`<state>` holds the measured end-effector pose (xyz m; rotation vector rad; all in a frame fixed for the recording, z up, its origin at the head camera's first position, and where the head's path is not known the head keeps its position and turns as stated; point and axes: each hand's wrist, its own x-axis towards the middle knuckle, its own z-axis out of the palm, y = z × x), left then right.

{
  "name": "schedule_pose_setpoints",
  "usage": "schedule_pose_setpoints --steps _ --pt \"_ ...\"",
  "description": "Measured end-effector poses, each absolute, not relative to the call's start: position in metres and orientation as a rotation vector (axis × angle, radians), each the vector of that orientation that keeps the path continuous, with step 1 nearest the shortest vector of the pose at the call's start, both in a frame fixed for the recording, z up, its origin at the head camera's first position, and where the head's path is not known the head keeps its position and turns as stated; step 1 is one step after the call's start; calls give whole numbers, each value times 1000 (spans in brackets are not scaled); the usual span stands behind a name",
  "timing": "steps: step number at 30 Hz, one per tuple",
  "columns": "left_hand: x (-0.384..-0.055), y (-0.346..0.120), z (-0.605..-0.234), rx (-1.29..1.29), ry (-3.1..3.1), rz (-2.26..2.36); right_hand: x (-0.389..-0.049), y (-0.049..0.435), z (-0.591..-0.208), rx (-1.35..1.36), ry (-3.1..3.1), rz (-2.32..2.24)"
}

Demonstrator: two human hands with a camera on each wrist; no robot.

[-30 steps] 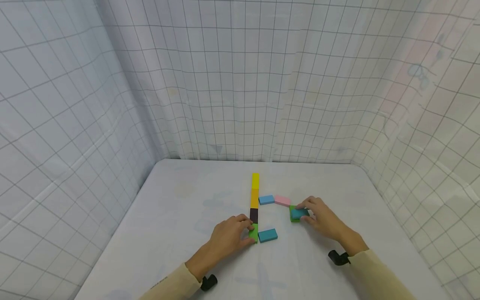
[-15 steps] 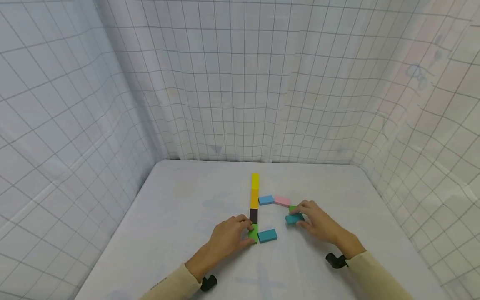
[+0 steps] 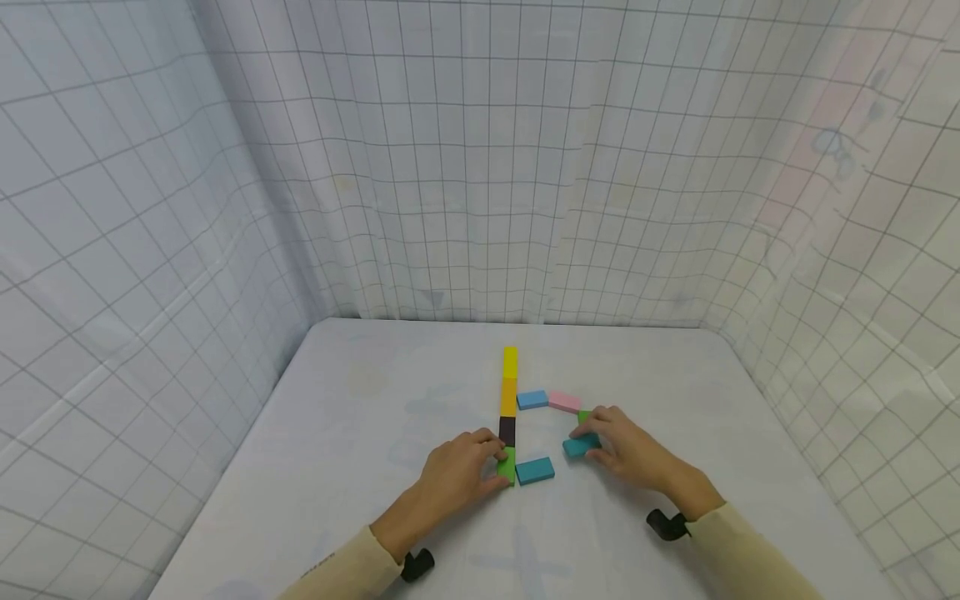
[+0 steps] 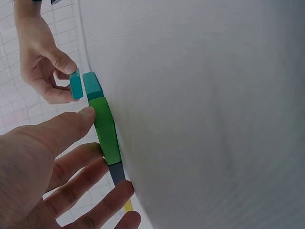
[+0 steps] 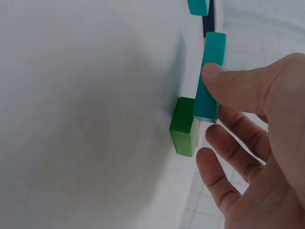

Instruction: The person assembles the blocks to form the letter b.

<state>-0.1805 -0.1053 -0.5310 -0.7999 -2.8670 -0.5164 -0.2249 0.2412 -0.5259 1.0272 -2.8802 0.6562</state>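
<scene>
My right hand (image 3: 630, 450) pinches a teal block (image 5: 209, 78) between thumb and fingers; its shadow in the right wrist view shows it held off the table. Below and beside it lies a green block (image 5: 184, 126), partly covered by that hand in the head view. My left hand (image 3: 459, 468) spans another green block (image 4: 105, 131), thumb at the near end and fingertips at the far end. Touching that green block on its right is a second teal block (image 3: 536, 472), flat on the table. A black block (image 3: 507, 432) continues the line beyond the left hand.
An orange block (image 3: 509, 398) and a yellow block (image 3: 511, 362) extend the row away from me. To its right lie a light blue block (image 3: 532, 400) and a pink block (image 3: 565, 402). White gridded curtains (image 3: 480, 183) surround the white table (image 3: 360, 500).
My right hand has lifted the teal block off the right green block and moved it toward me and to the left. The left hand has stayed in place.
</scene>
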Motion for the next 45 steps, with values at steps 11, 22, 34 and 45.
schedule_pose_setpoints --steps 11,22,34,45 --pt "-182 -104 -531 -784 -2890 -500 -224 236 -524 1055 -2914 631" --pt "-184 -105 -534 -792 -2885 -505 -224 231 -529 1115 -2896 626" --pt "-185 -105 -536 -784 -2891 -493 -225 227 -532 1138 -2880 634" --pt "-184 -105 -533 -793 -2886 -494 -225 224 -535 1156 -2870 612"
